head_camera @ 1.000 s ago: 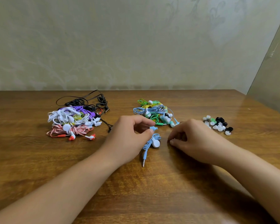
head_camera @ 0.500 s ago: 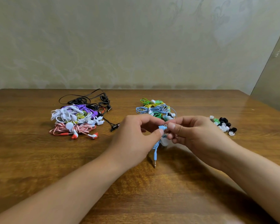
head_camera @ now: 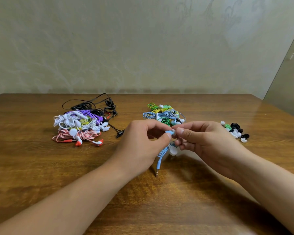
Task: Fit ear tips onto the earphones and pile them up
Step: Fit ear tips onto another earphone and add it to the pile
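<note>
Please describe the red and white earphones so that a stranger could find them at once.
On the wooden table, look at the earphone pile on the left. At its near edge lie the red and white earphones. Only they have a striped cord and red-tipped buds.

Both hands up over the wooden table [head_camera: 41,167]: the left hand [head_camera: 139,145] pinches a blue earbud [head_camera: 168,132], the right hand [head_camera: 207,141] pinches at its tip, blue cable and plug [head_camera: 158,165] dangling below. One earphone pile [head_camera: 81,126] lies left, another [head_camera: 163,114] behind the hands, loose ear tips [head_camera: 235,130] right.
</note>
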